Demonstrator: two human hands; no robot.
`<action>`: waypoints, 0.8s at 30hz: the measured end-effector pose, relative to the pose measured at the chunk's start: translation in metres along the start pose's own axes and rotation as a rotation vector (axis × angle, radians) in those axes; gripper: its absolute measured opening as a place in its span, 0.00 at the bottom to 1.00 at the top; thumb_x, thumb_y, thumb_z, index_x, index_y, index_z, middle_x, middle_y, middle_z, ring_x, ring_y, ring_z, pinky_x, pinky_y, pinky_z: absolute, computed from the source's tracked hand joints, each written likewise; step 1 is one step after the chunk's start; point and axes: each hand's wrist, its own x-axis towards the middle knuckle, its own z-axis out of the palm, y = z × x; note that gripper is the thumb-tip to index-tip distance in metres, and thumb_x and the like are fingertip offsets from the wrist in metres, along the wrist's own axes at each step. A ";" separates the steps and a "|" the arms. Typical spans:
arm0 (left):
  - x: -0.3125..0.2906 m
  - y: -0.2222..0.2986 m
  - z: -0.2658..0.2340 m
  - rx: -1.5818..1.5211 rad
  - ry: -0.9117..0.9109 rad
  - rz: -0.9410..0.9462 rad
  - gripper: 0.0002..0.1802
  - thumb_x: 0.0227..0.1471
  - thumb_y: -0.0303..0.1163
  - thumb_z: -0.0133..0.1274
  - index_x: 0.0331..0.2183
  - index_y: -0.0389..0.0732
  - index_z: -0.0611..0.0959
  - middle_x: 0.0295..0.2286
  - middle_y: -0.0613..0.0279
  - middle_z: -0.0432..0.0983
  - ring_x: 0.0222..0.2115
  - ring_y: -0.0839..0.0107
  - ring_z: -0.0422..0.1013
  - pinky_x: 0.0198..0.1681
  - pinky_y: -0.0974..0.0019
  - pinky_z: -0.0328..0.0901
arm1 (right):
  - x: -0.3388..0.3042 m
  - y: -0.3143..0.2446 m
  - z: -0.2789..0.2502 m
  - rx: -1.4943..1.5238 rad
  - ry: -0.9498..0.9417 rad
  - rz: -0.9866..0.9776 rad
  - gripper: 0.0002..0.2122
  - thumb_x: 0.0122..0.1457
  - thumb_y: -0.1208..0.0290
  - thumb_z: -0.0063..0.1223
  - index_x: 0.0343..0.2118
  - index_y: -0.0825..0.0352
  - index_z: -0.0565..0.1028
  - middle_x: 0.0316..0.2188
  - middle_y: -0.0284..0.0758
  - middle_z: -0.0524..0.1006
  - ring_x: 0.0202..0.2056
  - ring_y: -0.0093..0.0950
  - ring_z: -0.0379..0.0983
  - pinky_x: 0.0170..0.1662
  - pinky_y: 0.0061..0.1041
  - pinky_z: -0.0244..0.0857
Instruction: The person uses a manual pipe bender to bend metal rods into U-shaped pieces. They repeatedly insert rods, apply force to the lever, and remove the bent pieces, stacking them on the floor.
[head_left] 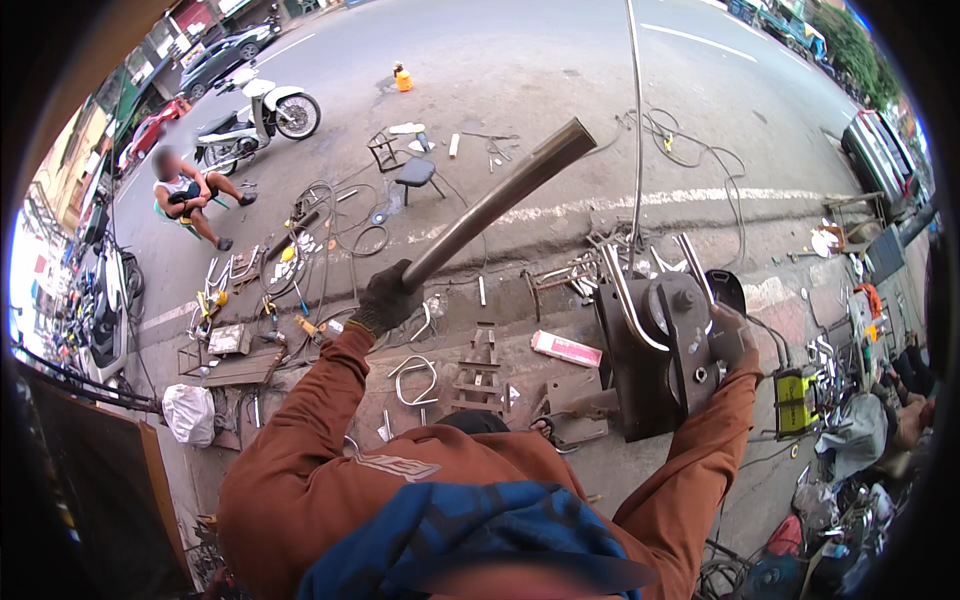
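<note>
My left hand (387,302), in a dark knit glove, is closed round the lower end of a long brown metal pipe (497,205). The pipe slants up and away to the right, its open end raised. At the right stands a heavy dark steel tube bender (645,370) with a round pivot and thick side plates. A shiny bent metal tube (628,300) lies along it, and a second shiny length (692,266) rises on its right side. My right hand (733,337) is closed at that right-hand length, against the bender's side; its fingers are partly hidden.
A pink-and-white box (567,349) and a ladder-like steel frame (478,372) lie on the ground before me. Farther off are a stool (418,175), loose hoses (690,150) and a white motorcycle (262,115). Someone sits at left (185,195). A yellow-green machine (795,402) stands right.
</note>
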 end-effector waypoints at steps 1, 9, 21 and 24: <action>-0.004 -0.009 0.008 0.115 -0.070 0.001 0.19 0.46 0.36 0.56 0.41 0.40 0.75 0.35 0.45 0.76 0.39 0.50 0.74 0.42 0.53 0.69 | 0.002 0.002 -0.001 -0.052 -0.002 -0.074 0.16 0.61 0.57 0.49 0.41 0.64 0.76 0.28 0.24 0.73 0.28 0.17 0.65 0.32 0.17 0.58; 0.041 -0.065 -0.050 0.567 -0.212 0.225 0.17 0.44 0.28 0.53 0.41 0.45 0.78 0.38 0.52 0.72 0.38 0.49 0.72 0.42 0.52 0.68 | 0.009 0.009 -0.004 0.317 0.047 0.148 0.25 0.55 0.59 0.60 0.51 0.70 0.72 0.44 0.31 0.76 0.44 0.22 0.71 0.48 0.23 0.64; 0.197 -0.022 -0.048 0.799 -0.133 0.318 0.15 0.51 0.30 0.51 0.43 0.53 0.78 0.39 0.55 0.74 0.44 0.53 0.71 0.48 0.44 0.61 | -0.003 -0.009 0.011 0.356 0.120 0.157 0.21 0.56 0.60 0.59 0.50 0.64 0.74 0.37 0.28 0.77 0.32 0.18 0.70 0.35 0.19 0.64; 0.222 -0.005 -0.040 0.818 -0.058 0.282 0.13 0.52 0.30 0.48 0.41 0.53 0.78 0.39 0.54 0.74 0.44 0.52 0.71 0.47 0.44 0.62 | -0.005 -0.011 0.011 0.395 0.110 0.173 0.22 0.55 0.62 0.60 0.52 0.65 0.72 0.40 0.32 0.78 0.38 0.22 0.73 0.40 0.25 0.67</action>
